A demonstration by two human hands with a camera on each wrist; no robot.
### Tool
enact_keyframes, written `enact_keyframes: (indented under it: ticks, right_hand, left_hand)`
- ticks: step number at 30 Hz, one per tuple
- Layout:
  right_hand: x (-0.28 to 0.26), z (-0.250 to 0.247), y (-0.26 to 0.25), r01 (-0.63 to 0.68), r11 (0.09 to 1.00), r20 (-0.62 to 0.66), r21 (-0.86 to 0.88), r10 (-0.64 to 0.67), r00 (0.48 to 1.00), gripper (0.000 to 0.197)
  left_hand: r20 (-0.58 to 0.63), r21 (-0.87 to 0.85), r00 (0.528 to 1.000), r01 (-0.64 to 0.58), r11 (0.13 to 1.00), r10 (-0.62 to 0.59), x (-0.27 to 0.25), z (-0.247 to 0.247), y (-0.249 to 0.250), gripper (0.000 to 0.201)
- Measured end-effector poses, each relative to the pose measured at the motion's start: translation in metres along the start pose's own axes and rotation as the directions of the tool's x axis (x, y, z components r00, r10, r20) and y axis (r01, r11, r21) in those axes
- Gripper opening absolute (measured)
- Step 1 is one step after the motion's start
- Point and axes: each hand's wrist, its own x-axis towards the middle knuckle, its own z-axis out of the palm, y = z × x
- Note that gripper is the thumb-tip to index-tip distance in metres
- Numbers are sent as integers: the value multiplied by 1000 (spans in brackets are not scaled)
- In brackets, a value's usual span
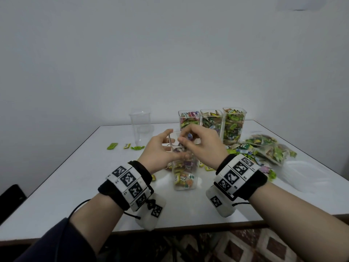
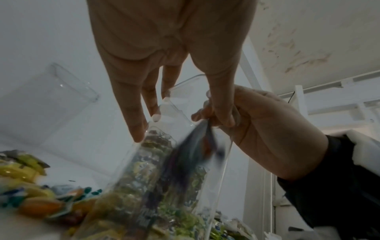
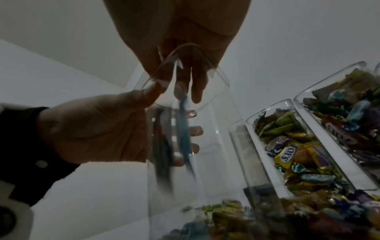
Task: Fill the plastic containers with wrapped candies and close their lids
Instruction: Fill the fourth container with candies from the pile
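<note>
At frame centre a clear square plastic container (image 1: 184, 178) part-filled with wrapped candies stands on the white tabletop (image 1: 75, 176). Three filled clear containers (image 1: 211, 123) line up behind it, an empty clear container (image 1: 140, 127) upper left, candy bags (image 1: 270, 148) right.

black wristbands (image 1: 120, 193) bearing white checker-marked tags, dark sleeve (image 1: 56, 242)

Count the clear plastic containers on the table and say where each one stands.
5. Three filled ones in a row at the back. One empty container at back left. One part-filled container in front, between the hands. Others may be hidden.
</note>
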Motion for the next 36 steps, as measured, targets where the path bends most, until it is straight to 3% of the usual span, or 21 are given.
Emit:
enact_keyframes:
  ticks: [6,12,14,16,20,22,24,25,28,30,33,36]
  right_hand:
    - [8,12,-1,47,995,121,-89,-36,992,26]
    - [9,2,1,-38,999,-20,-3,38,999,17]
    - [7,-7,4,-78,997,-93,22,80,992,15]
    - [4,-19,9,-122,991,-117,56,128,985,11]
    - [-12,-42,25,-169,985,-14,-37,168,986,12]
    - [-22,-51,36,-190,971,105,-142,206,973,10]
    - [-31,-56,45,-192,930,285,-312,284,915,14]
    - [-34,-57,50,-180,900,384,-397,341,858,22]
    - [-43,-54,62,-79,783,591,-617,527,610,53]
    - [-47,-50,69,-35,728,617,-684,604,505,67]
    - [-46,-43,77,-61,672,564,-738,663,492,76]
    - [-37,-34,86,-107,640,517,-761,697,497,81]
  left_hand:
    - [0,138,1000,-12,990,12,5,-15,-6,97]
    - [52,286,998,30,958,-47,0,-22,-4,115]
    - [132,398,986,42,917,-103,-5,-27,-3,119]
    - [206,489,969,20,872,-137,-12,-35,-3,111]
    - [281,684,937,-44,728,-207,-31,-54,-13,86]
    - [318,754,917,-90,650,-242,-37,-62,-23,80]
    - [365,802,885,-141,581,-290,-41,-67,-33,79]
    - [384,819,866,-160,551,-320,-41,-69,-37,79]
    - [412,851,818,-190,489,-400,-37,-70,-50,79]
    - [415,862,799,-192,469,-435,-31,-69,-56,77]
    - [400,882,780,-185,434,-481,-19,-66,-64,76]
    - [365,903,792,-174,393,-490,-8,-63,-71,72]
